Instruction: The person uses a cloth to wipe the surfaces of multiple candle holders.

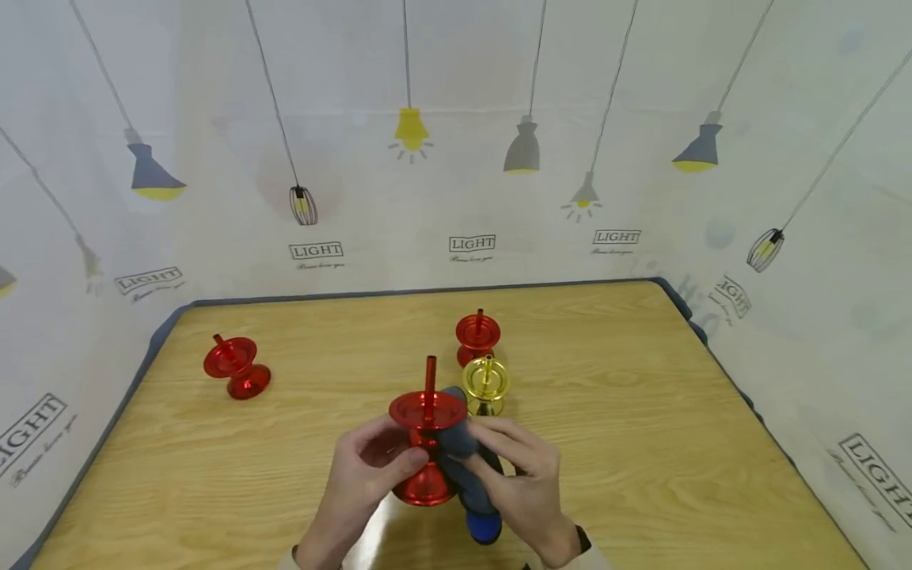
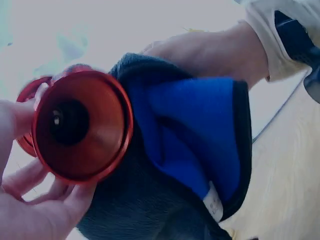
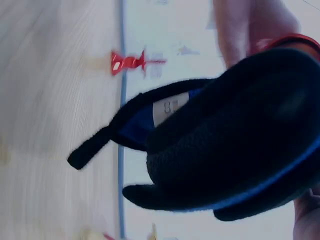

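Observation:
My left hand point(image 1: 365, 469) grips a shiny red candle holder point(image 1: 426, 484) by its narrow middle, raised above the table. It stands nearly upright, its thin stem pointing up. In the left wrist view the hollow underside of its base point(image 2: 112, 145) faces the camera. My right hand point(image 1: 529, 479) holds a bunched cloth point(image 1: 473, 484), dark grey-blue with a bright blue inner face, against the right side of the holder. From the left wrist, the cloth point(image 2: 195, 120) shows a small white label. In the right wrist view the cloth point(image 3: 225, 140) hides most of the holder and the fingers.
A red candle holder point(image 1: 249, 381) stands at the table's left. Beyond my hands are a gold candle holder point(image 1: 487, 380) and, just behind it, another red one point(image 1: 477, 332). The wooden table point(image 1: 627, 412) meets light curtains point(image 1: 385, 206) printed with lamps at its back and sides.

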Tool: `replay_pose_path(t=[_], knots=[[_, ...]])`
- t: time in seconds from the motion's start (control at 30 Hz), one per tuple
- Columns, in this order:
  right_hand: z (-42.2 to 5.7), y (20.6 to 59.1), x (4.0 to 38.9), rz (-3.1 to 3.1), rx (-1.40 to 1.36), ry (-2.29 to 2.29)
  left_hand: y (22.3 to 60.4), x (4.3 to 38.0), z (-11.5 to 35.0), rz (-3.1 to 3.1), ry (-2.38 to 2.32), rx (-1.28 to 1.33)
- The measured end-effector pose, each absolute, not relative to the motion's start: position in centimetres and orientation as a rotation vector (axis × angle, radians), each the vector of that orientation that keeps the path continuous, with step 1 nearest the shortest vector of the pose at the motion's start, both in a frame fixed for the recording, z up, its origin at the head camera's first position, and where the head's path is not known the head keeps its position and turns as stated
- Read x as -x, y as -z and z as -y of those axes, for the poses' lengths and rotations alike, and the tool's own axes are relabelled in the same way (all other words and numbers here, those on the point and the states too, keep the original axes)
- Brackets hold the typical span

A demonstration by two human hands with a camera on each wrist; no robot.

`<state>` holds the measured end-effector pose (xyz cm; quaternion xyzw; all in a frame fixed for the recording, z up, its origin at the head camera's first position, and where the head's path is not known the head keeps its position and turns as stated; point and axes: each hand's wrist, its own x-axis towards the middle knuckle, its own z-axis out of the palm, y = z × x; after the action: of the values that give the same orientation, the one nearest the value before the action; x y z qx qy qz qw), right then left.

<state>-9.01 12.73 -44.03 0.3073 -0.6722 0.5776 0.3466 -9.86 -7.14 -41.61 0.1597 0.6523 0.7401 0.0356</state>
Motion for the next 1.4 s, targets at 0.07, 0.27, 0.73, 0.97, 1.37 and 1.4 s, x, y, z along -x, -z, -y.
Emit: replay_pose_path(t=[0.07, 0.27, 0.73, 0.97, 1.37, 1.4], knots=[[-12.7, 43.9, 9.0, 1.751, -0.793, -1.606, 41.9, 10.0, 7.6, -1.922, -2.287, -0.529], [-12.4, 43.6, 9.1, 1.782, -0.749, -1.757, 42.5, 10.0, 8.1, -1.901, -2.352, -0.675], [-12.3, 43.1, 10.0, 1.758, -0.784, -1.432, 40.5, 9.9, 6.7, -2.305, -2.265, -0.406], [-11.9, 43.5, 10.4, 1.772, -0.720, -1.623, 41.2, 10.5, 7.7, -2.131, -2.305, -0.457], [-11.5, 43.5, 10.4, 1.808, -0.765, -1.363, 41.1, 10.1, 7.2, -2.300, -2.239, -0.372], [-11.5, 43.4, 10.3, 1.808, -0.769, -1.328, 41.1, 10.1, 7.2, -2.312, -2.234, -0.356]])
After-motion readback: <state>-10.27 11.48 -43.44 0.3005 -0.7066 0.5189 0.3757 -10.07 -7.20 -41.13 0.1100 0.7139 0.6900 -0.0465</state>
